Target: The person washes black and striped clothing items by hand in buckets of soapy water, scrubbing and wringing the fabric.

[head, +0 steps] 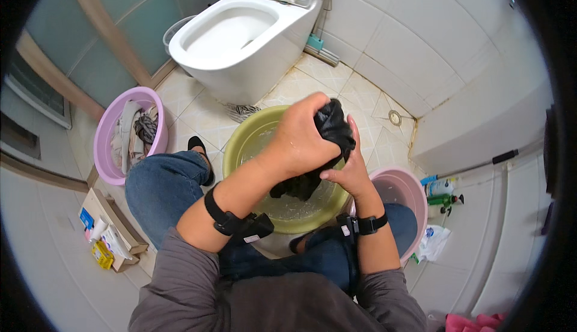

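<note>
A wet black cloth (pixel 334 126) is bunched up above a green plastic basin (pixel 234 151). My left hand (pixel 299 138) grips the bunched top of it, with the thumb pressed across the front. On the other side, my right hand (pixel 354 167) holds the cloth from the right and below, its thumb pointing left. The lower part of the cloth hangs down over the water (pixel 288 208) in the basin; whether it touches the water I cannot tell. Both hands look wet.
At left stands a purple basin (pixel 100 151) with crumpled clothes (pixel 130 133). A pink bucket (pixel 408 178) is by my right knee, near several bottles (pixel 439 187). The white toilet (pixel 216 61) rises ahead, with a striped cloth (pixel 243 112) at its base. A floor drain (pixel 395 117) lies right.
</note>
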Action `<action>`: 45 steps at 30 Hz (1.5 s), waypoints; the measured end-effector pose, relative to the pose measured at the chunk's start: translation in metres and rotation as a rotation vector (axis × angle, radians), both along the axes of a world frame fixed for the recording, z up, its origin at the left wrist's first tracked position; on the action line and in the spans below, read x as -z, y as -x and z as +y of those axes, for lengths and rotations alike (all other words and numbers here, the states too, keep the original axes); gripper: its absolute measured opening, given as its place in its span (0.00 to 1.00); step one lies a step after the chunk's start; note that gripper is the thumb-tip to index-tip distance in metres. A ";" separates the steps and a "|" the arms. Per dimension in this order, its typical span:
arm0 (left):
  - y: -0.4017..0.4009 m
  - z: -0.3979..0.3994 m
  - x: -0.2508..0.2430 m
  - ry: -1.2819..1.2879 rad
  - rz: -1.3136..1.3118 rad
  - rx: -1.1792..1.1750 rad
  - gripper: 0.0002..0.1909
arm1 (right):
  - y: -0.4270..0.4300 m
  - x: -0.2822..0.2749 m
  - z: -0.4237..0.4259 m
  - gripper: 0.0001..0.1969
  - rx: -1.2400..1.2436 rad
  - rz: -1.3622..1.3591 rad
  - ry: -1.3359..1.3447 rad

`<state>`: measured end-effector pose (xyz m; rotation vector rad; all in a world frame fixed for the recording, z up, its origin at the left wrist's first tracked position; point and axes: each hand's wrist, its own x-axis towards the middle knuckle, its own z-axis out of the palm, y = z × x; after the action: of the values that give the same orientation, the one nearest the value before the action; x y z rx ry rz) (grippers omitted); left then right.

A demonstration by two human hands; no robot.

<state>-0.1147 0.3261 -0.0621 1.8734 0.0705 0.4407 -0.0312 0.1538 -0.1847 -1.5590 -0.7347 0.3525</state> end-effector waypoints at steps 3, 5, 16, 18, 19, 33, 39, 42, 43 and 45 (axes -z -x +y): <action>-0.003 -0.010 -0.027 0.128 -0.041 0.053 0.18 | 0.001 -0.012 0.000 0.70 -0.014 -0.112 -0.056; -0.011 -0.015 -0.033 0.017 -0.083 0.031 0.15 | 0.009 -0.022 0.003 0.69 -0.078 0.087 -0.052; -0.057 -0.064 0.005 -0.446 -0.244 0.140 0.20 | 0.010 0.021 0.047 0.28 0.114 -0.410 -0.111; -0.059 -0.066 0.018 -0.469 -0.191 0.235 0.32 | 0.001 0.029 0.036 0.26 0.187 -0.437 -0.076; -0.055 -0.061 0.020 -0.469 -0.165 0.275 0.36 | -0.003 0.033 0.038 0.25 0.212 -0.433 -0.056; 0.004 -0.021 0.142 -0.388 0.190 -0.062 0.66 | -0.002 -0.018 0.068 0.16 0.578 0.763 -0.642; -0.023 0.005 0.157 -0.264 0.111 -0.121 0.63 | 0.008 -0.019 0.070 0.17 0.348 0.794 -0.661; -0.025 0.008 0.143 -0.135 0.061 -0.093 0.54 | 0.002 -0.017 0.064 0.16 0.267 0.786 -0.634; -0.025 0.009 0.135 -0.019 0.095 -0.040 0.50 | 0.001 -0.017 0.063 0.16 0.227 0.776 -0.622; -0.026 0.017 0.141 0.024 0.093 0.022 0.45 | -0.004 -0.011 0.060 0.17 0.192 0.747 -0.560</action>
<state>-0.0887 0.3434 -0.2032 1.8689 0.1168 0.3355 -0.0274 0.2140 -0.1736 -0.8528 -0.0738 0.4939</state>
